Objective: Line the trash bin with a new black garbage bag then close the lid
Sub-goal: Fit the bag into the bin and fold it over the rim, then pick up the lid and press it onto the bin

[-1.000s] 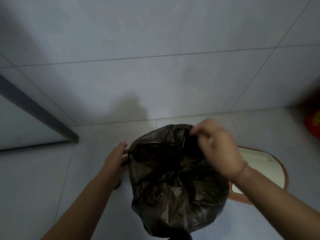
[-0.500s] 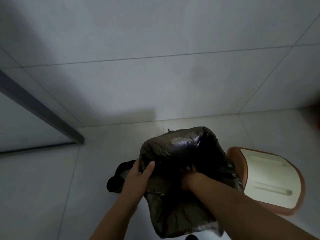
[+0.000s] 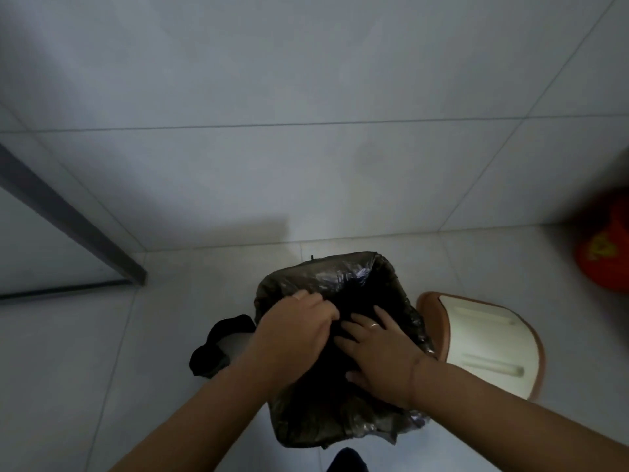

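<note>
The black garbage bag is draped over the trash bin, which it hides entirely. The bag's far edge is stretched around the bin's rim, while its near side hangs crumpled. My left hand is over the bag's left side, fingers curled and pinching the plastic near the mouth. My right hand lies flat with spread fingers, pressing on the bag in the middle of the opening. The bin's lid, cream with a brown rim, lies on the floor just right of the bin.
A crumpled black item lies on the floor left of the bin. A red object sits at the right edge. A grey frame runs along the left. A tiled wall stands right behind the bin.
My right hand dropped from the bag's raised far edge into the opening. My left hand moved from the bin's left side onto the bag. The bag now sits lower over the rim.
</note>
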A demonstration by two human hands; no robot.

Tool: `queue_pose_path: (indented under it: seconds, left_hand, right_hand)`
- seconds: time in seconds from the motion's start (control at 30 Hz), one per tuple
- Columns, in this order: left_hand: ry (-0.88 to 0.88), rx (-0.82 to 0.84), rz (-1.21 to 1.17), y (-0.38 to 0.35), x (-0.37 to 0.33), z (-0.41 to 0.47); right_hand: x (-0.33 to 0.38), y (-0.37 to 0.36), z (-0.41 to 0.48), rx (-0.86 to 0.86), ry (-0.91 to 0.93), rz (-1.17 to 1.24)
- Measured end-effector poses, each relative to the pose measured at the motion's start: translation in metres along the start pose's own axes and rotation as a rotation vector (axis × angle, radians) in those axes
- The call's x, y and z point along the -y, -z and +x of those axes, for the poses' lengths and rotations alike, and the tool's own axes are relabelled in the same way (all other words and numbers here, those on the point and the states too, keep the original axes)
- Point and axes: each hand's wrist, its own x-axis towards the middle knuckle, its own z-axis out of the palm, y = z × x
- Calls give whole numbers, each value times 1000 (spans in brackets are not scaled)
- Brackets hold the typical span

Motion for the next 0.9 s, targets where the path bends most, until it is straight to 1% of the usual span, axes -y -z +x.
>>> queue_pose_path:
  seconds: [0.03,0.07,0.1,0.13,0.2,0.23,0.3,0.33,0.4,0.43,0.47,0.5,0.53,0.57,0.6,0.63,0.7,0.73,0.77,0.8,0.83,0.87,0.9]
  left_hand:
    - [50,233,31,-8,-1,8]
    - [170,437,92,-14,3,16]
    - [302,595,142,-18,7,24]
    - [399,666,159,-23,12,31]
    - [482,674,134,-32,18,40]
    - [480,647,132,-35,16,44]
    - [428,548,162,-38,7,44]
    - [386,475,182,-37,0,40]
    - [276,335,193,-32,-11,26]
    - [239,283,152,-28,-15,17]
    - [208,280,79,-24,-19,8]
    - [192,329,-34,-19,-26,-2]
    - [205,438,-175,-15,-33,-13]
    - [224,570,-283,-14,-41,-21]
    - [216,690,-311,-15,-50,-29]
    - [184,779,-265,-19,-55,-34]
    - [153,887,-173,-24,-55,-36]
    - [153,913,-157,-21,-54,-34]
    - [170,904,-166,-15,-53,-29]
    - [194,865,-190,-8,-53,-22]
    - [221,787,-216,-1,-57,-12]
    - [247,661,-257,5,-66,-2]
    - [263,495,-335,9,-80,10]
  right_hand:
    - [-1,2,-19,-48,-17,13]
    - [-1,1,-35,-69,-39,24]
    - [0,0,-50,-92,-62,27]
    - [2,-1,-62,-141,-73,16]
    - [7,-6,-79,-240,-86,13]
    - [7,-8,-86,-296,-91,56]
    - [-3,-13,-94,-502,-106,241]
    - [-14,-15,-100,-613,-170,336]
    - [-50,-27,-107,-809,-427,476]
    - [-71,-36,-109,-803,-592,560]
    - [-89,-49,-110,-701,-751,653]
    - [-102,-65,-108,-545,-864,733]
    - [-109,-82,-103,-383,-903,783]
    - [-111,-100,-95,-272,-890,802]
    - [-111,-114,-86,-205,-869,801]
    - [-109,-124,-77,-182,-849,825]
    - [-105,-136,-64,-211,-850,911]
    - [-105,-137,-62,-256,-899,939]
    - [-108,-138,-63,-339,-985,953]
    - [-114,-136,-66,-455,-1082,924]
    - [-123,-135,-73,-587,-1173,859]
    - [-133,-134,-81,-702,-1255,797]
    - [-144,-133,-88,-773,-1323,756]
